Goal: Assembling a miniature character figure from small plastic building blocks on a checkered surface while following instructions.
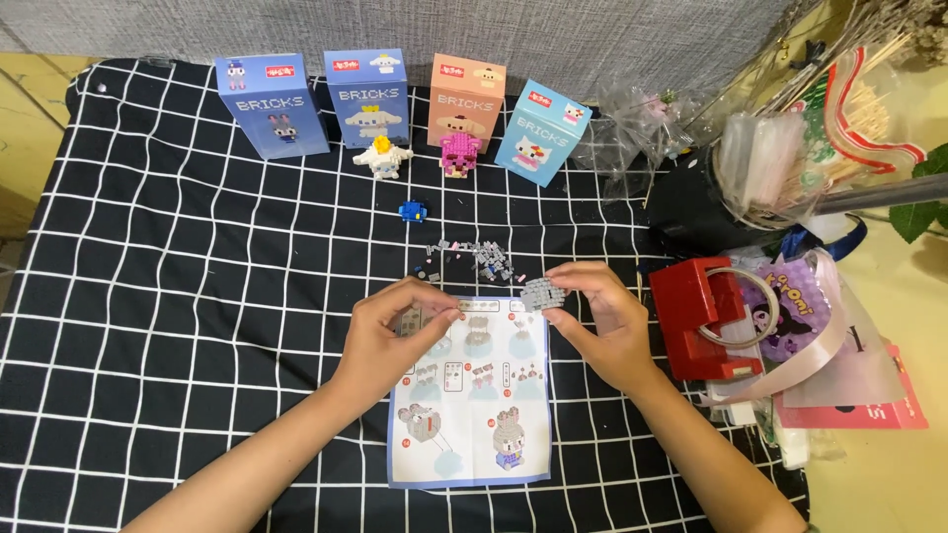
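My right hand holds a small grey brick assembly between thumb and fingers, just above the top right corner of an instruction sheet. My left hand rests on the sheet's top left part, fingertips pinched together over it; whether a tiny piece is in them I cannot tell. A scatter of small grey and dark loose bricks lies just beyond both hands on the black checked cloth.
Several brick boxes stand along the back, with a white figure, a pink figure and a small blue piece in front. A red tape dispenser, plastic bags and ribbons crowd the right side.
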